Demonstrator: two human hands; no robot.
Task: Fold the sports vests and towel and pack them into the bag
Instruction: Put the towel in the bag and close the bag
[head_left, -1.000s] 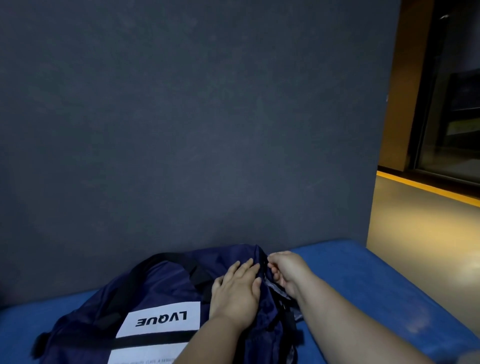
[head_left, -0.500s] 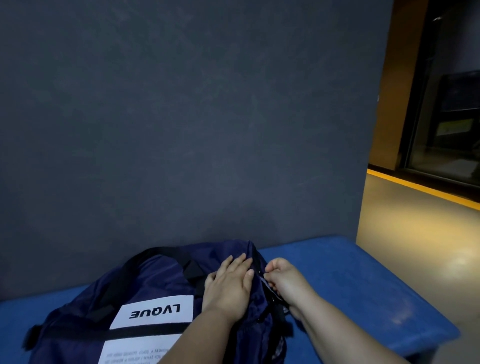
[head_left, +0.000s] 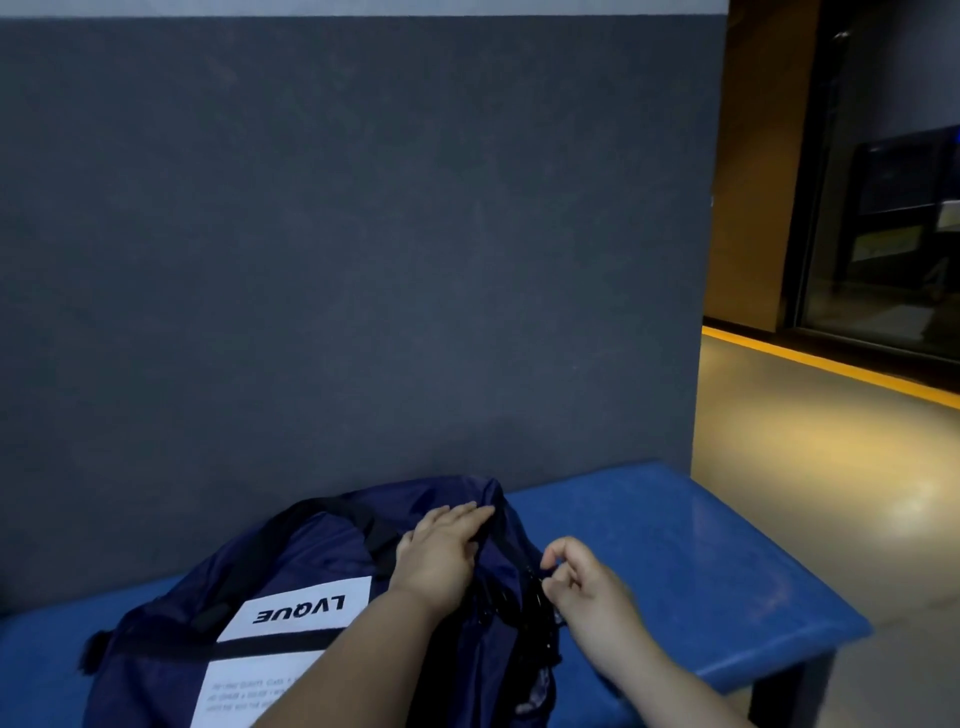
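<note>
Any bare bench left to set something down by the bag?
Yes. The widest bare patch of the blue bench lies right of the bag, bounded by the grey wall behind and the bench's right end. A narrower strip shows left of the bag. Crowded: the bag's zip line, where the left hand presses and the right hand pinches.

Only 1 word can be read: "LVQUE", in bold black capitals on a white patch (head_left: 301, 608) on the navy bag (head_left: 322, 556), which lies toward the left end of the blue surface (head_left: 675, 545). Its letters stand upside down to the camera. Below a black band (head_left: 260, 646), another white panel (head_left: 244, 693) carries lines of small print, too small to read.
</note>
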